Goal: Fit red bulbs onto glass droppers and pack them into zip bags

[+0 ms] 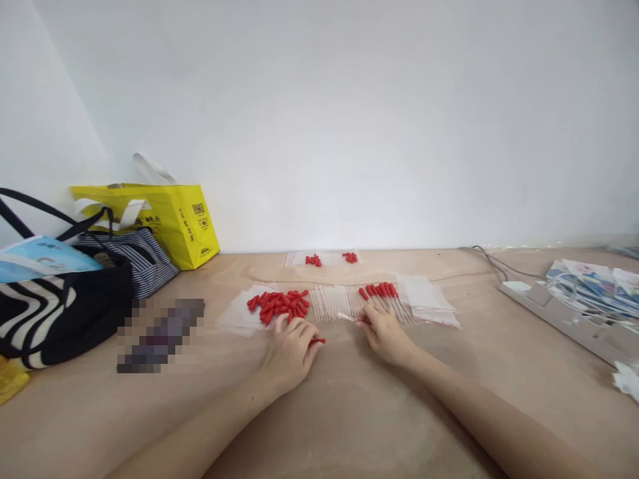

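Between the thumb and fingers of my left hand [293, 349] is a small red rubber bulb [317, 341], its tip sticking out to the right. Just beyond that hand, a pile of red bulbs [272, 306] lies on clear plastic bags [234, 314]. My right hand [387, 332] pinches a thin clear dropper tube [345, 317], which points left. Behind it, a row of bare clear tubes [332, 303] is laid side by side. At the row's right end, several tubes carry red bulbs [383, 290] on their far ends.
Flat plastic bags [424, 299] lie to the right. Near the wall is a bag with red-tipped droppers [327, 258]. A yellow bag [194, 226], a black bag [100, 299] and a blurred-out object [162, 336] are at left. A white power strip [554, 316] with cables sits at right.
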Tool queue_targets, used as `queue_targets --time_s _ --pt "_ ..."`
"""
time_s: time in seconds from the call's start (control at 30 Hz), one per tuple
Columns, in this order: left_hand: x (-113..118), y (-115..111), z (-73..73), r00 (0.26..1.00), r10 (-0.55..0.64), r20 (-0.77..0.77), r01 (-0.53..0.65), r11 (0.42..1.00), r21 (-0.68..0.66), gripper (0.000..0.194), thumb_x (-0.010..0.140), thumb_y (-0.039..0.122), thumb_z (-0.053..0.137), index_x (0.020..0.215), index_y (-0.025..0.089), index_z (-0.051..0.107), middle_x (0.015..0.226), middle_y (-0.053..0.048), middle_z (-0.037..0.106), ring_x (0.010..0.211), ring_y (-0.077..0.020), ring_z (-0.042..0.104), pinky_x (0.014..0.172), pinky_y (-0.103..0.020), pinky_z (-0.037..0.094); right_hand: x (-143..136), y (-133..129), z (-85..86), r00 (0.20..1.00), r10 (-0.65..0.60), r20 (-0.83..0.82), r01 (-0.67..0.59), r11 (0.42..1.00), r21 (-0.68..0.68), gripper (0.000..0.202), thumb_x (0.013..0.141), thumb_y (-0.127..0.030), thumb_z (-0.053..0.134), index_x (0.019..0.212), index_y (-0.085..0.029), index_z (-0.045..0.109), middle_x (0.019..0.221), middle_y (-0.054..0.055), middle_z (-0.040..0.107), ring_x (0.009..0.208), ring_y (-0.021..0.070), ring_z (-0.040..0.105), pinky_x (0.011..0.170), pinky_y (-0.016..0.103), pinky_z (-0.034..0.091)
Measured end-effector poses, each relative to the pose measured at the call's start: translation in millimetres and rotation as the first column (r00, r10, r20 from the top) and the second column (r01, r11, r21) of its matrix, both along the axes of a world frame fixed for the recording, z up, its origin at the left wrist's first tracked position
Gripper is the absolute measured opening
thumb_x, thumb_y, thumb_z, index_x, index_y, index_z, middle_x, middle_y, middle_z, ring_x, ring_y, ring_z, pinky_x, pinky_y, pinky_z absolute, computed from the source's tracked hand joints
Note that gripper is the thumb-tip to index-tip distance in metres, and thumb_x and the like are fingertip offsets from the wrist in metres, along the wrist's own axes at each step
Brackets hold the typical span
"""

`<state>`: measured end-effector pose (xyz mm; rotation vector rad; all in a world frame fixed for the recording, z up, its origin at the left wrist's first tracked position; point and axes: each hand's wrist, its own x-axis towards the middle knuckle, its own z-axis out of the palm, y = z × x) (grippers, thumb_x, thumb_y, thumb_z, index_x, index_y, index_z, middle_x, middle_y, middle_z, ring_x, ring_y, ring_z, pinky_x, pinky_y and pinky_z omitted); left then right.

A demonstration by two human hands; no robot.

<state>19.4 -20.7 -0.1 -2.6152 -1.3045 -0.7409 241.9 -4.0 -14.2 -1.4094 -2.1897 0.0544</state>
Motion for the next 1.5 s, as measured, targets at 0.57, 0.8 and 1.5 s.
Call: queue_targets --time_s 0.57,0.8,1.5 --pt "2.9 -3.2 -9.7 0.995 -0.016 0.101 0.021 0.999 -0.044 0.017 0.084 0.021 0.042 0.084 0.023 0.059 0.082 0.001 0.065 0.086 -0.0178 0.054 0.092 -0.047 0.020 -11.1 -28.7 -4.5 0.979 0.189 -0.073 -0.179 0.976 0.128 0.014 0.082 -0.017 0.042 0.082 -0.019 0.056 0.072 0.000 0.061 0.073 0.0128 0.049 0.078 0.033 0.024" --pt "2.6 -3.3 -10.3 0.993 -0.037 0.112 0.043 0.998 -0.044 0.017 0.086 0.021 0.038 0.086 0.022 0.055 0.080 0.001 0.065 0.083 -0.0165 0.056 0.094 -0.049 0.015 -15.9 -28.1 -8.0 0.975 0.216 -0.048 -0.205 0.965 0.165 0.017 0.083 -0.019 0.042 0.083 -0.019 0.058 0.072 0.002 0.062 0.072 0.0130 0.049 0.079 0.033 0.023" --pt "3.1 -4.5 -8.0 0.985 -0.086 0.151 0.090 0.996 -0.017 0.017 0.085 0.023 0.040 0.078 0.021 0.055 0.073 0.002 0.064 0.076 -0.0147 0.057 0.097 -0.048 0.014 -18.0 -25.2 -11.5 0.971 0.231 -0.062 -0.212 0.950 0.230 0.019 0.084 -0.026 0.045 0.089 -0.024 0.063 0.067 0.000 0.060 0.069 0.0125 0.044 0.073 0.032 0.022"
